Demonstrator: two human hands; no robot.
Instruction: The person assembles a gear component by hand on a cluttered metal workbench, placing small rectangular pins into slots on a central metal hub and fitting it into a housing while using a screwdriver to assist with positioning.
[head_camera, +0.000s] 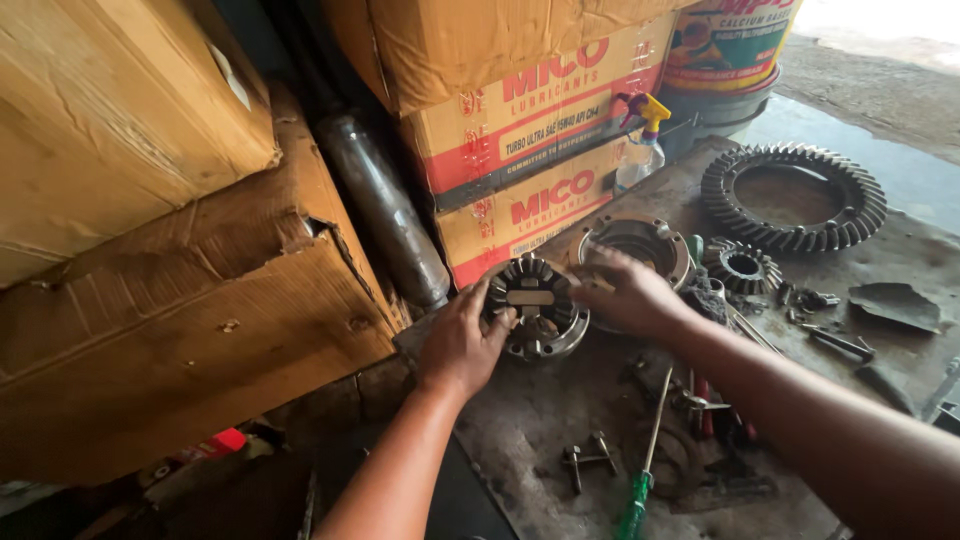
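Two tan cardboard boxes (545, 150) with red bands and red lettering stand stacked against the back of the bench, with a plain, crumpled box on top of them and a labelled bucket (725, 55) to their right. Large worn brown cartons (170, 300) fill the left side, and a dull metal cylinder (385, 210) leans in the gap between the two stacks. A clear spray bottle (642, 150) with a yellow and purple nozzle stands beside the red-banded boxes. On the grimy metal bench (560, 410) a big toothed ring gear (793, 197) lies at the far right, a small bevel gear (741, 267) nearer, a round metal housing (635, 245) behind the hands, and a green-handled screwdriver (645, 465) and loose bolts in front. The gear case (535, 308), round and toothed, sits at the bench's left edge. The left hand (458, 345) curls half-open around its left rim, fingertips touching it. The right hand (630, 295) rests loosely curled at its right side against the housing; what it grips cannot be told.
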